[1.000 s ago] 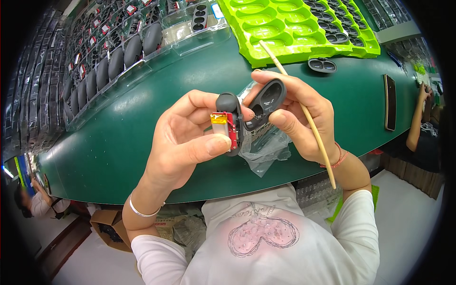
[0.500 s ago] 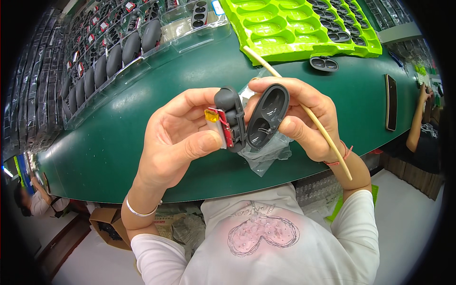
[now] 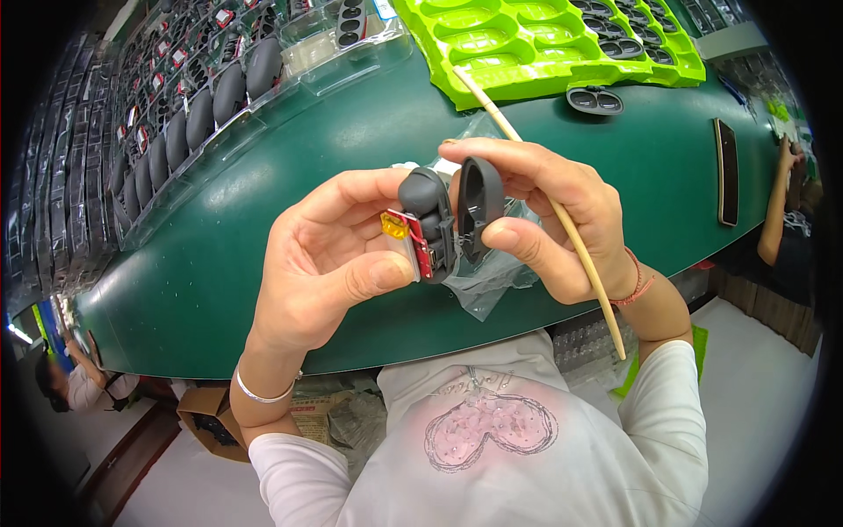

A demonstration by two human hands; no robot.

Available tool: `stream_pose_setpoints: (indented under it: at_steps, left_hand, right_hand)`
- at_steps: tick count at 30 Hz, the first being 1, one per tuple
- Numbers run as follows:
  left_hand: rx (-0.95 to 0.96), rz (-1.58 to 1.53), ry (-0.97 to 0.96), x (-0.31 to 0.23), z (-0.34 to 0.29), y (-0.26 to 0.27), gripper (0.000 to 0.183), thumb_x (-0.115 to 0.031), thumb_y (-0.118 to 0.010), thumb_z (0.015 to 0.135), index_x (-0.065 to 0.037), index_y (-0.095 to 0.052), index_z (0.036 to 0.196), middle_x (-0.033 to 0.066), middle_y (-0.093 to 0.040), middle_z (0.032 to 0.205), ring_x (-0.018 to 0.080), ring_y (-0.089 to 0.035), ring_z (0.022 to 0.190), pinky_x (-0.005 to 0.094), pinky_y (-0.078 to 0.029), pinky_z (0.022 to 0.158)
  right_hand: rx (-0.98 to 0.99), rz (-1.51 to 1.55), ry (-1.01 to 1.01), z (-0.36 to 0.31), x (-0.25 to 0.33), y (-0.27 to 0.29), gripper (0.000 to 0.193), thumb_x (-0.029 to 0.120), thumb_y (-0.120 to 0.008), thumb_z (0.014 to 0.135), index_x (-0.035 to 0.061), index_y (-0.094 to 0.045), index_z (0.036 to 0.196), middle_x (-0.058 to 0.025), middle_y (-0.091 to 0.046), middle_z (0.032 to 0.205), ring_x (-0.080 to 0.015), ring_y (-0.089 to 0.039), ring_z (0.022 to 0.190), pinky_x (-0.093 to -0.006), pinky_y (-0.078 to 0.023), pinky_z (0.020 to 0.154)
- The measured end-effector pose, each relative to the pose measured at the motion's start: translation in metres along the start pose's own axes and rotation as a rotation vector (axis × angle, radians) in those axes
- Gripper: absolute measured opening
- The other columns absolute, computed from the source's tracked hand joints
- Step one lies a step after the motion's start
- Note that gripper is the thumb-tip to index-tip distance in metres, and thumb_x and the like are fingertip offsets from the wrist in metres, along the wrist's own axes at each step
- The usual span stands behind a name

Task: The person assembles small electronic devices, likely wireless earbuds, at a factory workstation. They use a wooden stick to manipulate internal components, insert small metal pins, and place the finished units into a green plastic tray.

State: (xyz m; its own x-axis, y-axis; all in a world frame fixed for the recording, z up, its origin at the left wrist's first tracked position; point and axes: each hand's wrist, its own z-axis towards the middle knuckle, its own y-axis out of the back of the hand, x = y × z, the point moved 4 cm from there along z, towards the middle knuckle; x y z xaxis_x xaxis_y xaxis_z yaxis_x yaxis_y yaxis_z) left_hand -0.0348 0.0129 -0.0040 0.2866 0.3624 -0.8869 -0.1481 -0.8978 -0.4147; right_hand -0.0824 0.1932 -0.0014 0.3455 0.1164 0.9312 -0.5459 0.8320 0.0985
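My left hand [image 3: 320, 255] is closed on a dark grey earbud-case core [image 3: 424, 195], gripped between thumb and fingers. A red circuit board [image 3: 421, 246] and a pale block with yellow tape [image 3: 394, 225] show on its near-left side. In my right hand [image 3: 571, 202] is a hollow dark oval case shell [image 3: 481, 198], pinched by its edge and seen nearly side-on. The shell stands close to the core with a narrow gap between them. A slender wooden stick [image 3: 581, 255] also runs through my right hand, slanting across it. Crumpled clear plastic [image 3: 479, 294] lies on the table beneath.
A bright green molded tray [image 3: 527, 70] holding dark case parts stands at the far side, with one loose part [image 3: 594, 101] before it. Clear trays [image 3: 219, 140] of dark shells fill the far left. A phone [image 3: 725, 171] lies at right. Other people sit at both sides.
My right hand has turned the shell from facing me to nearly edge-on and brought it nearer the core. The stick has swung slightly left at its lower end. My left hand stays nearly still.
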Motion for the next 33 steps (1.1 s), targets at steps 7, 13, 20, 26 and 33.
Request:
stream_pose_setpoints:
  at_steps: [7,13,20,26,33]
  left_hand:
    - [-0.013,0.022,-0.046,0.0041,0.0013,-0.0007,0.063,-0.03,-0.081,0.074,0.003,-0.052,0.12,0.0119,-0.062,0.109,0.0186,-0.062,0.101,0.0331,-0.049,0.09]
    - [0.097,-0.027,-0.065,0.0068,-0.0007,0.0037,0.057,-0.018,-0.08,0.076,0.006,-0.052,0.121,0.014,-0.06,0.116,0.0205,-0.058,0.107,0.0368,-0.045,0.095]
    - [-0.027,0.061,-0.03,0.0063,-0.0008,0.0014,0.062,-0.026,-0.084,0.071,0.002,-0.051,0.115,0.0104,-0.061,0.107,0.0186,-0.063,0.099,0.0328,-0.05,0.089]
    - [-0.049,0.021,-0.042,0.0067,-0.0011,-0.0013,0.06,-0.024,-0.084,0.071,0.002,-0.05,0.114,0.0104,-0.061,0.106,0.0182,-0.063,0.097,0.0324,-0.05,0.089]
    - [0.072,0.017,-0.098,0.0091,-0.0023,0.0065,0.057,-0.019,-0.088,0.064,0.002,-0.059,0.109,0.0133,-0.061,0.109,0.0191,-0.06,0.099,0.0335,-0.049,0.087]
  right_hand:
    - [0.144,-0.109,-0.072,-0.0008,0.0072,0.0033,0.048,0.012,-0.064,0.085,-0.0083,-0.05,0.126,-0.0221,-0.06,0.118,-0.0239,-0.065,0.096,-0.0335,-0.052,0.085]
    - [0.097,-0.2,0.028,-0.0033,0.0064,0.0041,0.046,0.012,-0.066,0.083,-0.0079,-0.054,0.122,-0.0195,-0.063,0.114,-0.0252,-0.067,0.089,-0.0324,-0.054,0.077]
    - [0.066,-0.183,0.038,-0.0043,0.0084,0.0035,0.046,0.014,-0.068,0.082,-0.0053,-0.056,0.121,-0.0173,-0.064,0.112,-0.0251,-0.066,0.083,-0.0308,-0.054,0.074]
    - [0.027,-0.191,0.089,-0.005,0.0098,0.0043,0.046,0.015,-0.07,0.081,-0.0035,-0.057,0.121,-0.0162,-0.066,0.109,-0.0232,-0.065,0.078,-0.0299,-0.053,0.071]
    - [0.008,-0.19,0.129,-0.0061,0.0074,0.0027,0.046,0.017,-0.071,0.079,-0.0017,-0.059,0.12,-0.0131,-0.067,0.106,-0.0222,-0.063,0.076,-0.0279,-0.052,0.07]
